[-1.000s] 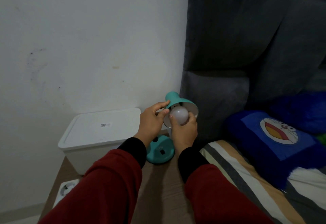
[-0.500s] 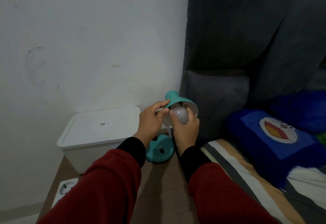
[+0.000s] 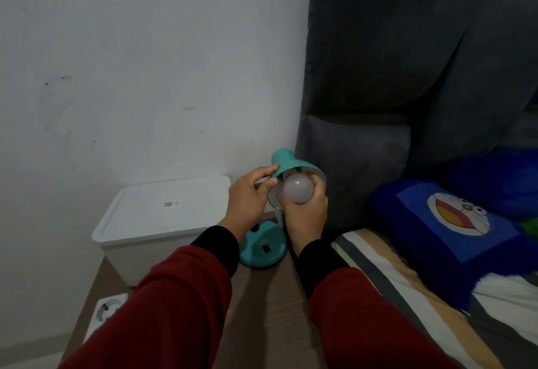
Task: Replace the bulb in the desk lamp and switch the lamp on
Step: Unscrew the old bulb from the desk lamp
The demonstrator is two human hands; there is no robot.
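Note:
A teal desk lamp stands on a wooden bedside table (image 3: 270, 304), its round base (image 3: 263, 248) near the bed. The teal shade (image 3: 288, 162) is tilted so its open mouth faces me. A white unlit bulb (image 3: 298, 191) sits in the mouth of the shade, its neck inside. My right hand (image 3: 307, 214) wraps around the bulb from below and the right. My left hand (image 3: 250, 198) pinches the left rim of the shade with thumb and fingers. The lamp's stem is hidden behind my hands.
A white lidded plastic box (image 3: 163, 217) stands on the table's left, against the white wall. A white power socket block (image 3: 106, 310) lies at the table's front left. On the right is a bed with a striped sheet (image 3: 407, 296), a blue cartoon pillow (image 3: 454, 223) and a grey headboard (image 3: 378, 77).
My right hand has shifted its grip around the bulb, and the bulb shows slightly more. The left hand stays on the shade. The lamp base has not moved.

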